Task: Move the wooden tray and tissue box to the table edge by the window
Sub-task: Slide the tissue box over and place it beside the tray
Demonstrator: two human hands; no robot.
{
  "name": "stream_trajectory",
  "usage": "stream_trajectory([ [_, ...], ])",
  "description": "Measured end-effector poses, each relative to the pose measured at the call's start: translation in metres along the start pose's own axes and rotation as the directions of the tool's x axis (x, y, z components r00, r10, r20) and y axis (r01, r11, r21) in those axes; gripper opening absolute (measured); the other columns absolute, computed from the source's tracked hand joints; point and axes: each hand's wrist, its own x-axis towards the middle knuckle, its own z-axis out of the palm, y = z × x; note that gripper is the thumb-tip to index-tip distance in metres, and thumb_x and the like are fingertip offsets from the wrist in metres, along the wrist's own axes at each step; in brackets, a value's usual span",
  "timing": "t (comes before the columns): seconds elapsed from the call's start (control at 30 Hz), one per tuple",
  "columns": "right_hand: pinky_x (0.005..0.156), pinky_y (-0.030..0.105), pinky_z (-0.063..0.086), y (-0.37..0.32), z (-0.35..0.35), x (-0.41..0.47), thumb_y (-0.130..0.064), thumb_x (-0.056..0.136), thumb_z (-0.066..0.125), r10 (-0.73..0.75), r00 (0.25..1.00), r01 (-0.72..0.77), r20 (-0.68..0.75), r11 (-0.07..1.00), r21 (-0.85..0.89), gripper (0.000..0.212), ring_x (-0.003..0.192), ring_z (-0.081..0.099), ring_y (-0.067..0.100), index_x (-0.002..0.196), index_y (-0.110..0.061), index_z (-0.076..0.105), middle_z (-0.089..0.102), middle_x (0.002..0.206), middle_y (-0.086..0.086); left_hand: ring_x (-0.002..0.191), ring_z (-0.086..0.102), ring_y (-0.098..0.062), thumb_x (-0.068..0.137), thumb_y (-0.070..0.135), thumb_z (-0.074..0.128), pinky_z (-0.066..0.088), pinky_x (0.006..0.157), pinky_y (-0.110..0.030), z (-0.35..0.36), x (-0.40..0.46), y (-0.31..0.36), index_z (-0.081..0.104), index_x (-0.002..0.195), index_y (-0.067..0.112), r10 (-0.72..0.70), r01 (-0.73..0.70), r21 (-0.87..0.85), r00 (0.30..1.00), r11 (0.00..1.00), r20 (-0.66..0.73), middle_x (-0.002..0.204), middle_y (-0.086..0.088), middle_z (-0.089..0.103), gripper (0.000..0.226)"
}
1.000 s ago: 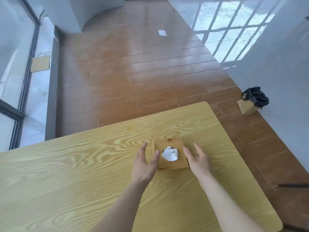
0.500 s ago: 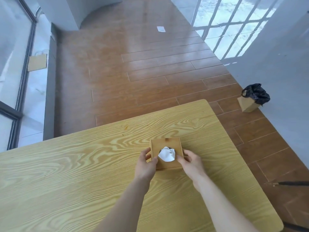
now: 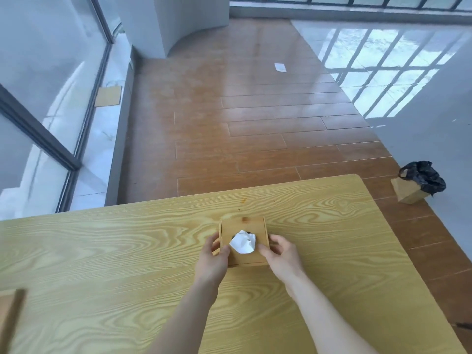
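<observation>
A square wooden tissue box (image 3: 244, 227) with a white tissue (image 3: 242, 241) sticking out of its top sits on the light wooden table (image 3: 127, 251), a little right of centre. My left hand (image 3: 213, 259) grips the box's left side and near corner. My right hand (image 3: 281, 256) grips its right side. At the lower left edge of the view a blurred brown wooden corner, probably the wooden tray (image 3: 11, 318), shows on the table.
A large window (image 3: 38, 98) with a dark frame runs along the left, past the table's left end. A brown paper bin with a black bag (image 3: 419, 182) stands on the floor right of the table. A scrap of paper (image 3: 280, 67) lies on the wooden floor.
My hands were open on either side of the tissue box, then closed on its sides. The view has tilted up and a wooden corner has come into view at lower left.
</observation>
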Motion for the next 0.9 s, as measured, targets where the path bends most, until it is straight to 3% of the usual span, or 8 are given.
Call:
stream_trajectory([
  [0.2, 0.104, 0.043, 0.052, -0.04, 0.115, -0.026, -0.038, 0.089, 0.077, -0.038, 0.997, 0.043, 0.07, 0.996, -0.075, 0.055, 0.114, 0.064, 0.015, 0.139, -0.027, 0.057, 0.068, 0.126, -0.001, 0.116, 0.055, -0.016, 0.098, 0.024, 0.06, 0.04, 0.089, -0.029, -0.122, 0.009, 0.001, 0.048, 0.143, 0.033, 0.019, -0.025, -0.073, 0.996, 0.997, -0.085, 0.136, 0.006, 0.053, 0.048],
  [0.43, 0.101, 0.038, 0.052, -0.078, 0.258, -0.06, -0.035, 0.089, 0.077, -0.052, 0.987, 0.071, 0.152, 0.99, -0.123, 0.056, 0.113, 0.063, 0.017, 0.14, -0.026, 0.055, 0.062, 0.12, -0.001, 0.099, 0.058, -0.002, 0.098, 0.024, 0.059, 0.042, 0.068, -0.017, -0.27, 0.017, 0.001, 0.051, 0.141, 0.034, 0.037, -0.061, -0.122, 0.981, 0.991, -0.191, 0.128, 0.009, 0.056, 0.044],
  [0.53, 0.098, 0.035, 0.051, -0.091, 0.316, -0.072, -0.036, 0.088, 0.078, -0.055, 0.98, 0.082, 0.193, 0.987, -0.138, 0.057, 0.115, 0.064, 0.018, 0.139, -0.025, 0.056, 0.065, 0.124, 0.001, 0.102, 0.058, -0.006, 0.099, 0.023, 0.059, 0.04, 0.067, -0.014, -0.329, 0.022, 0.001, 0.052, 0.139, 0.034, 0.043, -0.073, -0.122, 0.973, 0.99, -0.228, 0.131, 0.007, 0.055, 0.042],
  [0.6, 0.102, 0.04, 0.052, -0.099, 0.351, -0.079, -0.037, 0.087, 0.079, -0.053, 0.974, 0.085, 0.218, 0.986, -0.14, 0.058, 0.116, 0.063, 0.017, 0.139, -0.026, 0.056, 0.064, 0.126, 0.001, 0.102, 0.059, -0.005, 0.098, 0.025, 0.058, 0.044, 0.073, -0.016, -0.366, 0.027, 0.0, 0.053, 0.137, 0.035, 0.049, -0.077, -0.102, 0.965, 0.992, -0.259, 0.131, 0.008, 0.056, 0.04],
  [0.7, 0.101, 0.041, 0.055, -0.111, 0.399, -0.089, -0.037, 0.086, 0.079, -0.048, 0.967, 0.083, 0.25, 0.988, -0.131, 0.056, 0.108, 0.066, 0.01, 0.136, -0.027, 0.057, 0.067, 0.115, -0.007, 0.112, 0.06, -0.016, 0.098, 0.023, 0.058, 0.05, 0.094, -0.034, -0.414, 0.034, 0.001, 0.055, 0.137, 0.034, 0.053, -0.091, -0.119, 0.956, 0.989, -0.288, 0.134, 0.005, 0.058, 0.04],
  [0.77, 0.099, 0.038, 0.055, -0.117, 0.427, -0.093, -0.033, 0.086, 0.079, -0.049, 0.962, 0.088, 0.27, 0.987, -0.132, 0.052, 0.103, 0.066, 0.005, 0.134, -0.028, 0.057, 0.067, 0.109, -0.013, 0.107, 0.062, -0.011, 0.098, 0.024, 0.057, 0.053, 0.086, -0.033, -0.442, 0.038, 0.001, 0.056, 0.136, 0.035, 0.059, -0.104, -0.133, 0.95, 0.986, -0.308, 0.131, 0.005, 0.059, 0.039],
  [0.83, 0.1, 0.041, 0.056, -0.121, 0.454, -0.096, -0.028, 0.086, 0.077, -0.057, 0.956, 0.101, 0.287, 0.985, -0.141, 0.052, 0.103, 0.068, 0.007, 0.134, -0.027, 0.058, 0.07, 0.111, -0.012, 0.102, 0.059, -0.001, 0.099, 0.026, 0.057, 0.047, 0.072, -0.022, -0.466, 0.041, 0.001, 0.056, 0.134, 0.037, 0.072, -0.123, -0.14, 0.943, 0.982, -0.326, 0.128, 0.008, 0.06, 0.037],
  [0.9, 0.1, 0.043, 0.056, -0.125, 0.477, -0.098, -0.025, 0.086, 0.076, -0.07, 0.951, 0.119, 0.3, 0.982, -0.146, 0.055, 0.105, 0.069, 0.009, 0.137, -0.027, 0.057, 0.072, 0.113, -0.009, 0.1, 0.058, 0.003, 0.099, 0.027, 0.055, 0.043, 0.068, -0.018, -0.489, 0.045, 0.001, 0.057, 0.132, 0.038, 0.079, -0.137, -0.145, 0.935, 0.98, -0.345, 0.126, 0.011, 0.06, 0.035],
])
